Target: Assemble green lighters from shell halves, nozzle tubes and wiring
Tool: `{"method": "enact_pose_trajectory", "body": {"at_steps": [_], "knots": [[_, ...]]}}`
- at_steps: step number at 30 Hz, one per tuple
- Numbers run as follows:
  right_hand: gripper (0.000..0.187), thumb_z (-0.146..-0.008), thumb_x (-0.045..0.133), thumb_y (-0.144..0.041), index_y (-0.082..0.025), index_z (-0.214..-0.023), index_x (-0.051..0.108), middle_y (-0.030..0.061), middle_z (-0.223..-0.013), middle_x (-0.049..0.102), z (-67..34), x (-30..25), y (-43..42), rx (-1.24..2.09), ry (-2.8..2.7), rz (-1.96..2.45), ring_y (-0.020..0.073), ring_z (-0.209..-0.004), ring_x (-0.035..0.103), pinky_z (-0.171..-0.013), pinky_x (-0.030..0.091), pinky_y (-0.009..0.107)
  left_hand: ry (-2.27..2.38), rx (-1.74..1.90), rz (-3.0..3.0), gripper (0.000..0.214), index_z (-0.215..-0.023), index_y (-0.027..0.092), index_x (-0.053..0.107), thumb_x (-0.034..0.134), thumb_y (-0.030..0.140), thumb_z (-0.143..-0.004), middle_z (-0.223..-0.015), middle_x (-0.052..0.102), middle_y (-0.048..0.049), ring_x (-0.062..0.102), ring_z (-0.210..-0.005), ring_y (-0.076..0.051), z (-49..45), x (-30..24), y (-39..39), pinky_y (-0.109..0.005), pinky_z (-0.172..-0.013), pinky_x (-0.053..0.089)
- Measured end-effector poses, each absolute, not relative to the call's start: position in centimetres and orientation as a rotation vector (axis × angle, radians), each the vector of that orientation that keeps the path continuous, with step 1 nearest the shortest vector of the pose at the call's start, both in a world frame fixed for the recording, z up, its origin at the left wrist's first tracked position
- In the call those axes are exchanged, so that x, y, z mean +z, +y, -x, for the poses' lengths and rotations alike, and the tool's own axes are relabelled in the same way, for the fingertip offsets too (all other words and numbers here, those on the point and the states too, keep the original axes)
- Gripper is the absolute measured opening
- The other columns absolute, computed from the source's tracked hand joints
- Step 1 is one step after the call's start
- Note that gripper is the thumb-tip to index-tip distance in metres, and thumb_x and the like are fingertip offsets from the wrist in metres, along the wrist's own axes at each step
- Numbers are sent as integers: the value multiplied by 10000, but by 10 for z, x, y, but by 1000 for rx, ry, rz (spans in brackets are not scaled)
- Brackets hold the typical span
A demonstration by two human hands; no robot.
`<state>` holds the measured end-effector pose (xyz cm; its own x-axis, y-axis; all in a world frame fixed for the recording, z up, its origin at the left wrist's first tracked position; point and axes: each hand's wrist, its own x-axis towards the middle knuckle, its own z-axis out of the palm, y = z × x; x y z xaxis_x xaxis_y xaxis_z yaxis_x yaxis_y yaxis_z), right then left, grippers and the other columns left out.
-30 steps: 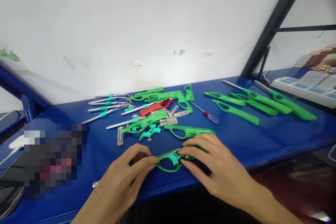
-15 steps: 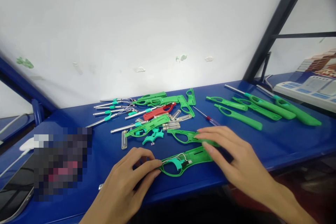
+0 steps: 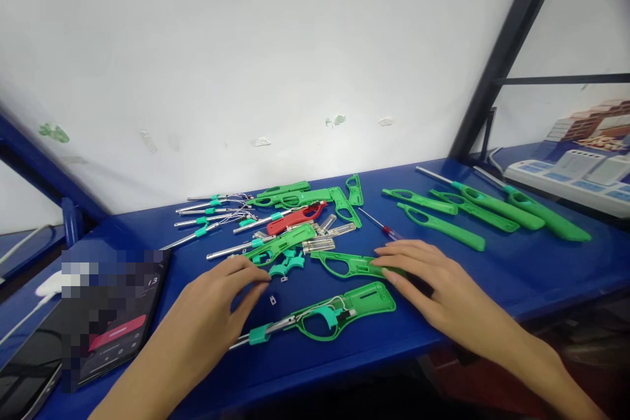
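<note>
A half-built green lighter shell [image 3: 344, 310] with a teal trigger and a metal tube lies near the front edge of the blue bench [image 3: 516, 275], untouched. My left hand [image 3: 216, 302] hovers just left of it, fingers stretched toward a small clear part [image 3: 273, 300] and the teal triggers [image 3: 288, 264]; it holds nothing. My right hand [image 3: 423, 275] lies flat with fingers spread, its fingertips on the end of an empty green shell half [image 3: 347, 265].
A heap of green shells, a red shell [image 3: 295, 217], metal tubes [image 3: 209, 215] and clear tanks sits mid-bench. Finished green lighters [image 3: 497, 207] and a small screwdriver [image 3: 378, 226] lie to the right. A phone [image 3: 93, 328] rests at left, a power strip [image 3: 571, 177] at far right.
My left hand let go of the half-built lighter and moved left and back toward the loose parts. My right hand settled on the empty shell half. The lighter's metal tube now shows.
</note>
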<state>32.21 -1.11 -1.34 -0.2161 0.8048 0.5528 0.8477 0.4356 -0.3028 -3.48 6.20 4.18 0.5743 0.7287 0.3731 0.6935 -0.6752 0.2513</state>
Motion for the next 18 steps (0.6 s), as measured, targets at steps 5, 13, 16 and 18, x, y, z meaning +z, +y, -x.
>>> {"method": "enact_pose_trajectory", "body": {"at_steps": [5,13,16,18], "knots": [[238,-1081,595,-340,-309,-1245,764,54,-1269,788,-322,-13,-12,-83,-2038,1386,296,-1264,697,-1096,572,558,1356,506,-2781,206,-1046,306,803,608,301,-980,-935,787,-10,711,-675,-200,22,51,70,-288,-587,473],[234,-1088,579,-330,-266,-1213,766,65,-1223,800,-323,23,15,-115,-2162,1396,308,-1256,686,-1114,520,582,1503,314,-2685,228,-1067,310,801,654,265,-899,-851,794,-25,742,-687,-249,21,67,73,-291,-562,472],[247,-1083,594,-372,-276,-1243,755,56,-1235,793,-328,37,21,-111,-2198,1451,313,-1259,682,-1104,515,577,1529,249,-2625,233,-1100,312,785,632,274,-929,-849,792,-15,741,-683,-244,20,66,70,-300,-584,488],[247,-1083,594,-379,-270,-1239,753,54,-1235,789,-328,41,21,-120,-2155,1483,311,-1245,684,-1094,514,566,1547,209,-2583,243,-1133,313,770,608,280,-955,-861,788,-12,737,-697,-241,19,64,69,-302,-602,484]]}}
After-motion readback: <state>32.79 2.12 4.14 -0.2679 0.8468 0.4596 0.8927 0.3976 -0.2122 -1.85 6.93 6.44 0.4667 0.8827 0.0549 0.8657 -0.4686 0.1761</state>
